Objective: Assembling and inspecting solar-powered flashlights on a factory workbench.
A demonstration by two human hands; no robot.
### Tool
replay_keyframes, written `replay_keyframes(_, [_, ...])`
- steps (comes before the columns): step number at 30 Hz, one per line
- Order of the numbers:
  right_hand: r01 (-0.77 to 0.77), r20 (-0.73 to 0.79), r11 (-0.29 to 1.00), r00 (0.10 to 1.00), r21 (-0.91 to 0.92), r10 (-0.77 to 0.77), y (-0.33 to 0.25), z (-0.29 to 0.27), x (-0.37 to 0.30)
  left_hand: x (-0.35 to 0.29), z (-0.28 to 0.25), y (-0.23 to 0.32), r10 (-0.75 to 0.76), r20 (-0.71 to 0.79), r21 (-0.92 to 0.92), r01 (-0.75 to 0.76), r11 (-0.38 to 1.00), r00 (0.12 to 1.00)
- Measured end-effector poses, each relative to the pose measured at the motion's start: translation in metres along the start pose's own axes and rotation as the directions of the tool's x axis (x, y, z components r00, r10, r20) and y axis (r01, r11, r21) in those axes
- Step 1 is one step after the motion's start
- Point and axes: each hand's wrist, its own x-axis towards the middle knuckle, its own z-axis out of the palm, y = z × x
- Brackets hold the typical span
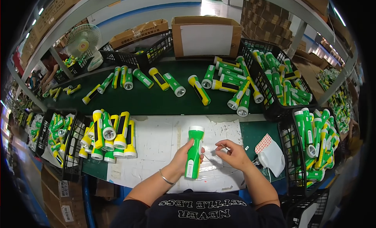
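Observation:
My left hand is wrapped round a green and yellow flashlight, held upright over the white work surface with its white head pointing away from me. To its right, my right hand is a little apart from the flashlight, its thumb and fingers bent together. Something small and thin may be between those fingertips, but I cannot make it out. A thin white cable lies in curves on the surface below the right hand. Left of my left hand, several flashlights lie in a pile.
Black crates of flashlights stand at the left, right and far right. More flashlights lie along a green belt beyond the work surface. A white pouch with a red-patterned piece lies at the right. A cardboard box stands behind.

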Motion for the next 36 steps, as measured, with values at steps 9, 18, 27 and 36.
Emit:
replay_keyframes(9, [0.145, 0.009, 0.988, 0.989, -0.049, -0.145, 0.014, 0.019, -0.016, 0.002, 0.004, -0.005, 0.014, -0.013, 0.019, -0.014, 1.000, 1.000])
replay_keyframes(18, [0.399, 0.021, 0.631, 0.855, -0.665, -0.518, -0.032, 0.031, -0.013, 0.001, 0.023, 0.008, 0.243, -0.022, 0.303, -0.225, 0.926, 0.970])
replay_keyframes(27, [0.650, 0.285, 0.459, 0.716, -0.605, -0.637, -0.029, 0.050, -0.018, -0.003, 0.007, 0.000, 0.431, 0.120, 0.456, -0.435, 0.776, 0.894])
replay_keyframes(36, [0.622, 0.061, 0.659, 0.745, -0.422, -0.664, -0.012, 0.066, -0.018, -0.005, 0.010, 0.012, 0.450, 0.160, 0.350, -0.477, 0.806, 0.878])
